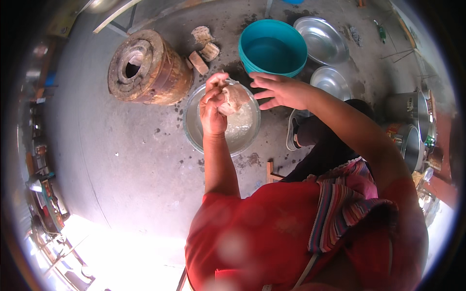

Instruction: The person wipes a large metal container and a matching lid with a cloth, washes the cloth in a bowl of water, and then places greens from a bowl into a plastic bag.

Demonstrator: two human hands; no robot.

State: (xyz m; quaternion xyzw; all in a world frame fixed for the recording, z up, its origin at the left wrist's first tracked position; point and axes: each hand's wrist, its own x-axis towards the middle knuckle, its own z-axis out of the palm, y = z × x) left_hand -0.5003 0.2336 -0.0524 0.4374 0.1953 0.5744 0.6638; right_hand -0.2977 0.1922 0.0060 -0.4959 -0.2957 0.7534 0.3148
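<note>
My left hand [214, 109] is raised over a round metal basin [188, 132] and grips a soft, pale pinkish-brown piece [236, 99], perhaps meat; the picture does not settle what it is. Part of it is hidden behind my fingers and palm. Cloudy whitish water [242, 127] fills the basin below. To the right of the piece, my right hand [275, 90] is apart from it, fingers spread, holding nothing. Just behind that hand stands a teal plastic bucket [243, 60] with water inside.
A rusty cylindrical stove [171, 72] with a round top opening stands left of the basin, near a brick [198, 62] and broken chunks [202, 34]. Metal basins [322, 40] lie beyond the bucket. Large metal pots [404, 109] line the right side. A wooden stool leg [269, 171] shows beside my leg.
</note>
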